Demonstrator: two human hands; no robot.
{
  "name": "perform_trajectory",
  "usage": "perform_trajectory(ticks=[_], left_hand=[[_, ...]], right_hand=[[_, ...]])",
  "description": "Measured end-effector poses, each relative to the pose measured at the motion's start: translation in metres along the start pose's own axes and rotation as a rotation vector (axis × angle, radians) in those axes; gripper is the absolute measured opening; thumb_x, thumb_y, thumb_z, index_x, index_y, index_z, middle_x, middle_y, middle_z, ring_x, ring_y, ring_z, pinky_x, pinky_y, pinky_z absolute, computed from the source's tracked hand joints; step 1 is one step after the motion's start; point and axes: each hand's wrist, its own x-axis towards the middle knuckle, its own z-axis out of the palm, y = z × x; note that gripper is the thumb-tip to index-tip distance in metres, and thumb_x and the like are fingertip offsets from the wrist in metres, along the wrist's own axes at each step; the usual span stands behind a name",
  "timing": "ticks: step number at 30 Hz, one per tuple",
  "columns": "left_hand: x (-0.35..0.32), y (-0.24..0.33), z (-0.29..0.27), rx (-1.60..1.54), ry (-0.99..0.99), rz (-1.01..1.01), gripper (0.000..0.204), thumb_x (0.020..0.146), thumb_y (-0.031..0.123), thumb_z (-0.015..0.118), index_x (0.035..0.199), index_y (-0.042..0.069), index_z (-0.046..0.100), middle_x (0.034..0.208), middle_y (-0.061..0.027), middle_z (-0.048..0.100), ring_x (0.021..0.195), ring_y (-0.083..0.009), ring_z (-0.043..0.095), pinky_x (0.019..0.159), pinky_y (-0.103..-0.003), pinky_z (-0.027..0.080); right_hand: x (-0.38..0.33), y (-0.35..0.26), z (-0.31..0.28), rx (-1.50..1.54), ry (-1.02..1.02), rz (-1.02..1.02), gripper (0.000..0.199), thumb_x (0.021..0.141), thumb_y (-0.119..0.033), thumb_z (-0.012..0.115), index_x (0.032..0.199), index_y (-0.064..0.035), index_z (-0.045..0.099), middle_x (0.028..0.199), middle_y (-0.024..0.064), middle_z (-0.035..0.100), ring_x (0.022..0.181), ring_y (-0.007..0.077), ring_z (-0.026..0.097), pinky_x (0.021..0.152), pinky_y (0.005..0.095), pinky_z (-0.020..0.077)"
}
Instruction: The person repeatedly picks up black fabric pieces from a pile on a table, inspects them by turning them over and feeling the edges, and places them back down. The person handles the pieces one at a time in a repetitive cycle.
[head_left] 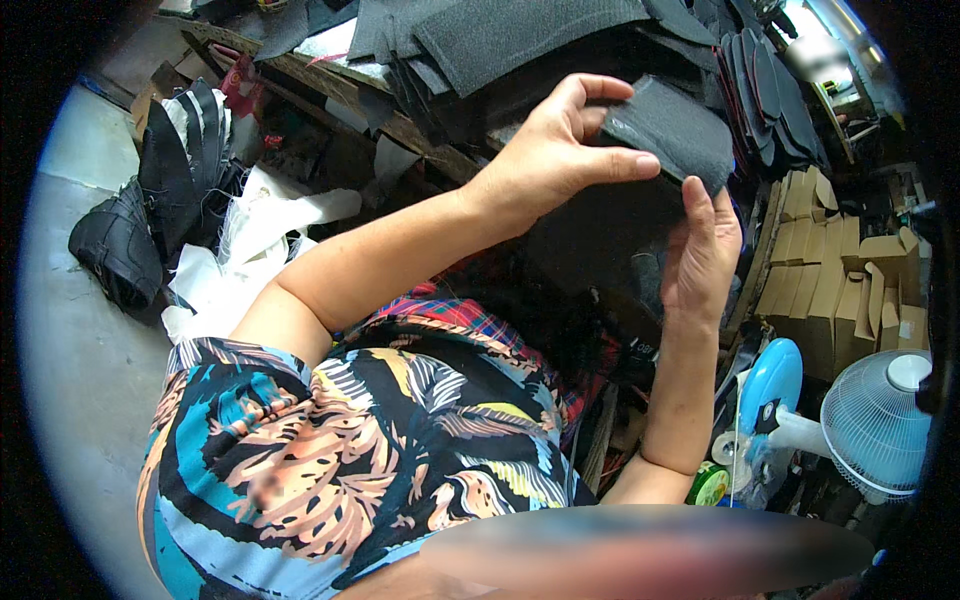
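Note:
I hold a dark grey piece of felt-like material [680,128] up in front of me with both hands. My left hand [555,150] grips its left edge, with the thumb on top and the fingers stretched along the underside. From below, my right hand [702,255] has its fingertips on the lower right edge of the piece. The piece is roughly rectangular with a shiny strip along its left end. My patterned shirt [350,450] fills the lower part of the view.
A wooden bench [330,85] carries stacks of dark cut sheets [520,35]. Sole-shaped dark pieces [770,95] are stacked at top right above folded cardboard boxes [830,280]. A blue and white fan [860,420] stands at lower right. Black pieces [150,200] and white scraps [260,225] lie on the floor at left.

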Motion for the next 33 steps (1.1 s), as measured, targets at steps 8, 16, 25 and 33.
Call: perform_trajectory(ticks=[8,16,25,33], left_hand=[[0.0,-0.002,-0.004,0.159,0.038,-0.037,0.063,0.085,0.005,0.076,0.138,0.002,0.042,0.104,-0.0095,0.068,0.094,-0.0128,0.067,0.086,-0.025,0.054],[-0.003,-0.006,-0.008,0.01,0.023,-0.063,0.064,0.085,0.002,0.074,0.139,0.002,0.04,0.109,-0.0119,0.069,0.099,-0.0155,0.067,0.09,-0.028,0.054],[0.0,-0.008,-0.01,-0.008,0.027,-0.082,0.062,0.083,-0.004,0.071,0.137,0.002,0.043,0.108,-0.0123,0.069,0.098,-0.0157,0.068,0.089,-0.027,0.054],[0.002,-0.009,-0.031,-0.117,-0.044,-0.237,0.054,0.091,0.007,0.067,0.14,0.004,0.043,0.106,-0.007,0.069,0.094,-0.0118,0.068,0.081,-0.024,0.056]], right_hand=[[-0.01,0.01,-0.006,0.033,-0.042,0.144,0.037,0.089,-0.008,0.073,0.123,0.001,0.061,0.115,0.0087,0.069,0.103,0.0147,0.065,0.096,0.0303,0.0499],[-0.01,0.007,-0.015,0.211,-0.031,0.302,0.037,0.088,-0.003,0.071,0.124,0.0008,0.06,0.116,0.0093,0.069,0.105,0.0171,0.066,0.095,0.0301,0.0503],[-0.018,0.007,-0.011,0.124,0.01,0.185,0.03,0.089,0.0,0.066,0.119,0.0003,0.063,0.11,0.0079,0.071,0.095,0.0156,0.068,0.089,0.0302,0.0527],[-0.019,0.0,-0.036,0.24,-0.091,0.243,0.018,0.094,-0.005,0.064,0.112,-0.0025,0.067,0.106,0.0064,0.072,0.091,0.0142,0.069,0.084,0.0295,0.0547]])
